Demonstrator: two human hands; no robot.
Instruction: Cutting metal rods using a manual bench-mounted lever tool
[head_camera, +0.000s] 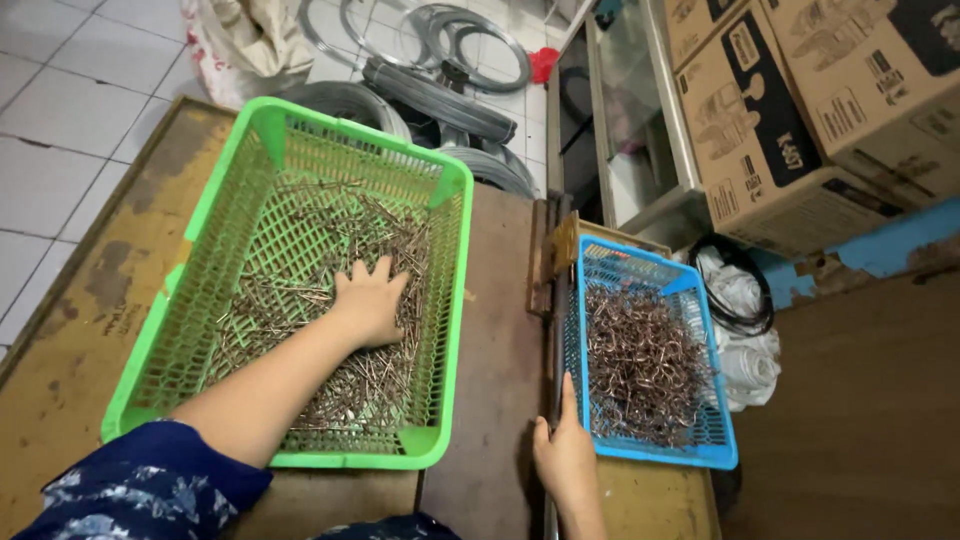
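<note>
1. Head view, left hand (370, 300): lay palm-down inside the green plastic basket (240, 190), fingers spread wide and pressed flat on the loose straight wire pieces (330, 260); nothing was gripped.
2. Head view, right hand (565, 455): rested on the near left corner of the blue plastic basket (722, 400), fingers loosely together along its rim, thumb side toward the worn wooden table (90, 300); whether it truly clasped the rim could not be told.
3. Head view, contents: the blue basket held a tangled heap of bent wire hooks (640, 365); the straight pieces lay scattered across the green basket's mesh floor, thickest under and near the left hand.
4. Head view, surroundings: wire coils (450, 50) on the tiled floor beyond, cardboard boxes (800, 100) at upper right, white bags (745, 340) just beside the blue basket.
5. Risks, as judged: cut wire ends could prick the flat palm; thin pieces might slip through the mesh; the blue basket, close to the table's edge, could tip if pulled.
</note>
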